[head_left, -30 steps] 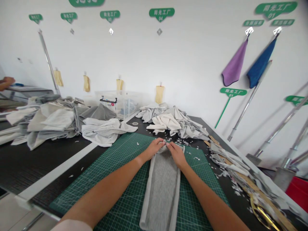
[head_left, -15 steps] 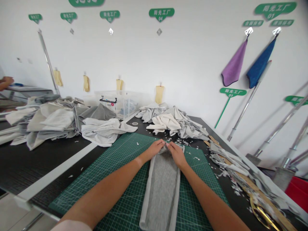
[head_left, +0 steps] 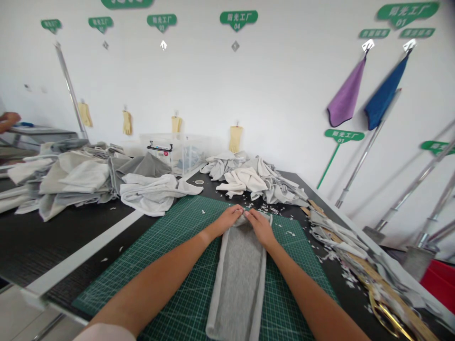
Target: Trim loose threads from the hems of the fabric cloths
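Note:
A long strip of grey fabric point(head_left: 241, 279) with rolled, paler side edges lies lengthwise on the green cutting mat point(head_left: 170, 246). At its far end my left hand point(head_left: 231, 218) pinches the cloth's edge from the left. My right hand point(head_left: 259, 225) pinches the same edge from the right, the two sets of fingertips almost meeting. The far end of the fabric is gathered a little between them. Exactly how the fingertips hold the edge is too small to make out.
Piles of grey and white cloth point(head_left: 81, 180) lie at left, with another cloth heap point(head_left: 252, 177) behind the mat. A clear plastic box point(head_left: 188, 156) stands at the wall. Gold-handled scissors point(head_left: 387, 317), a wooden strip point(head_left: 394, 296) and scraps lie at right. Another person's hand point(head_left: 10, 118) shows far left.

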`<state>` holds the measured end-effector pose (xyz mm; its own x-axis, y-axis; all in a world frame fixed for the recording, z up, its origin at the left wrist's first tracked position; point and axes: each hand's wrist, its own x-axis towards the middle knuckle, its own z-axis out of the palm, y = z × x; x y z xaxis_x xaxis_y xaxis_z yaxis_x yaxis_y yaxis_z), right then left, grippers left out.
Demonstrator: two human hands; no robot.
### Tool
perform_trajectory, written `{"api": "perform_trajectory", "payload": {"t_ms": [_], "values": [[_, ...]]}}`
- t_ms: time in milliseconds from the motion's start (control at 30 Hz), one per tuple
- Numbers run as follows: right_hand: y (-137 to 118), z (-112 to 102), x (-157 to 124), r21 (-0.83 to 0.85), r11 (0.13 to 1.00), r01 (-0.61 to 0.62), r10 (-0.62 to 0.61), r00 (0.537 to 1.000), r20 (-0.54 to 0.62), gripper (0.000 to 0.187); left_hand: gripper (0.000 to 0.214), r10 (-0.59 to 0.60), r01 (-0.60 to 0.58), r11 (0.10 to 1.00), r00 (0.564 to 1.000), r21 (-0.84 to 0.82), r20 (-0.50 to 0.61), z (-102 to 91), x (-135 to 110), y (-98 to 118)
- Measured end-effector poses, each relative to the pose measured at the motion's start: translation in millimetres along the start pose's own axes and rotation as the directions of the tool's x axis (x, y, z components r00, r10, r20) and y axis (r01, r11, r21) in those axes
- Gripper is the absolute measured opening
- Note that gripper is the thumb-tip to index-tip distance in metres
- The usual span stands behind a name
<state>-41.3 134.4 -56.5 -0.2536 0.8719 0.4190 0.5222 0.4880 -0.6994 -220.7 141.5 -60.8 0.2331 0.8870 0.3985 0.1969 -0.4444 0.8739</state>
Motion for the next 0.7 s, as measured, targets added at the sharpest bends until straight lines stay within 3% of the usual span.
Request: {"api": "perform_trajectory", "payload": {"t_ms": [700], "values": [[0.8, -1.1, -1.1, -0.053, 0.999, 0.013, -0.012, 1.0, 0.024, 0.04, 0.031, 0.016, -0.015, 0.998, 1.0, -0.053, 0.01, 2.1, -0.2, -3.2]]}}
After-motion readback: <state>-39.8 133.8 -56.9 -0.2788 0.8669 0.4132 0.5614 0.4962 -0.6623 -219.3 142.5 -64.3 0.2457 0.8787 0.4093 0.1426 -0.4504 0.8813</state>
